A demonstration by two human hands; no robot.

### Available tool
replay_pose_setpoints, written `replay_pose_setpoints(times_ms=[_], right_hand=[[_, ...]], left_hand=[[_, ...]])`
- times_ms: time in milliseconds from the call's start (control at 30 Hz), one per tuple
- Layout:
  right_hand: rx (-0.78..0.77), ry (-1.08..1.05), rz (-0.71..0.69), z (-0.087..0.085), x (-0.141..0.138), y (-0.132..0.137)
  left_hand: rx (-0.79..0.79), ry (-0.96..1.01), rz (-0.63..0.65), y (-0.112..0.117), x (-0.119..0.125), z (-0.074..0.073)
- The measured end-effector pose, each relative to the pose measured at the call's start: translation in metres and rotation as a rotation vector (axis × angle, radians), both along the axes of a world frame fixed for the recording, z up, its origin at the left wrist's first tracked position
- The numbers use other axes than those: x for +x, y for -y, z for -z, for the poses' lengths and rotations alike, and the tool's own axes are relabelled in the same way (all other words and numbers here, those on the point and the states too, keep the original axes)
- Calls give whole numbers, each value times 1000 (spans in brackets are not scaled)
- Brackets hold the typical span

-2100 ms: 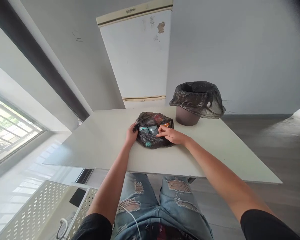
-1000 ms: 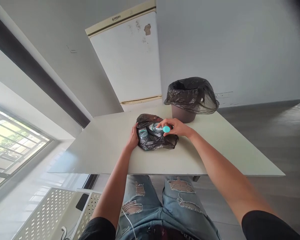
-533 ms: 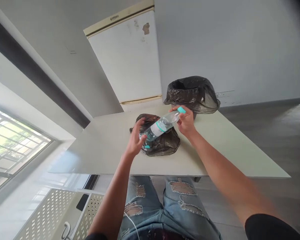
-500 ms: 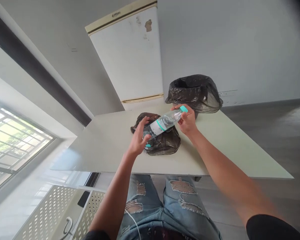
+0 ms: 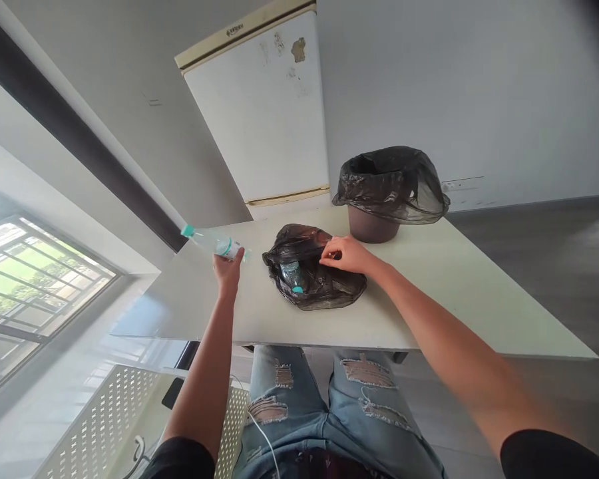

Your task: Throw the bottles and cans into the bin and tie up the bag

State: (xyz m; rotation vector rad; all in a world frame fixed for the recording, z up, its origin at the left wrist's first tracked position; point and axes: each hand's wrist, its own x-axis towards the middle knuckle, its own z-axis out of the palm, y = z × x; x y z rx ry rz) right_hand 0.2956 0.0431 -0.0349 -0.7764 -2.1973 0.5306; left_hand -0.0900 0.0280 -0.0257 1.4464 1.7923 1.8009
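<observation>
My left hand [image 5: 227,269] is wrapped round a clear plastic bottle [image 5: 207,241] with a teal cap and a white and teal label. It holds the bottle over the left part of the table, cap pointing left. A black plastic garbage bag [image 5: 324,293] lies crumpled on the table between my hands. In its mouth another bottle [image 5: 292,274] with a teal cap shows. My right hand [image 5: 348,255] is at the bag's right upper side, fingers curled and pinched on the thin plastic.
Behind my right hand stands a brown bin [image 5: 374,228] with a black liner [image 5: 394,183] folded over its rim. The white table [image 5: 459,299] reaches its front edge near my legs. A white fridge [image 5: 259,113] is behind it. A perforated basket [image 5: 100,419] sits lower left.
The bottle has moved left, away from above the bag, now only in my left hand. My right hand has let go of its cap end and come down to the bag.
</observation>
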Motion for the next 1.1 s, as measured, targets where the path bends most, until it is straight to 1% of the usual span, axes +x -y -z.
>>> replay_pose_setpoints(times_ms=[67,100,200,300,400,467,533,600,700,800,867,933,967,1033,1100], right_hand=[[64,61,-61,4,2,-5],[81,86,-47,6,2,-7],[137,192,117,9,5,-10],[199,303,246,12,8,-11],[220,368,342,15,10,-10],[219,396,390,18,12,-10],[215,406,431,21,13,-11],[209,399,463,25,15,-13],[198,361,447,30,15,-18],[165,325,440,32,14,-19],[119,325,463,31,13,-18],[75,303,463,25,13,-16],[67,262,452,21,14,-14],[95,121,413,10,15,-9],[149,-48,361,0,14,-3]], left_hand=[[-75,-25,-86,-13,-20,9],[-107,-38,-138,-17,-29,12],[-179,-72,-280,-28,-55,15],[-225,-94,-372,-36,-74,18],[-264,-104,-400,-42,-80,26],[-277,-114,-380,-44,-80,31],[-272,-126,-358,-43,-80,33],[-253,-135,-346,-41,-80,29],[-187,-144,-387,-35,-75,14],[-76,-178,-425,-28,-54,-6],[-11,-219,-375,-20,-28,-18],[60,-274,-250,-8,8,-27],[121,-310,-152,-1,28,-30],[205,-396,44,18,69,-34],[220,-474,244,35,107,-35]])
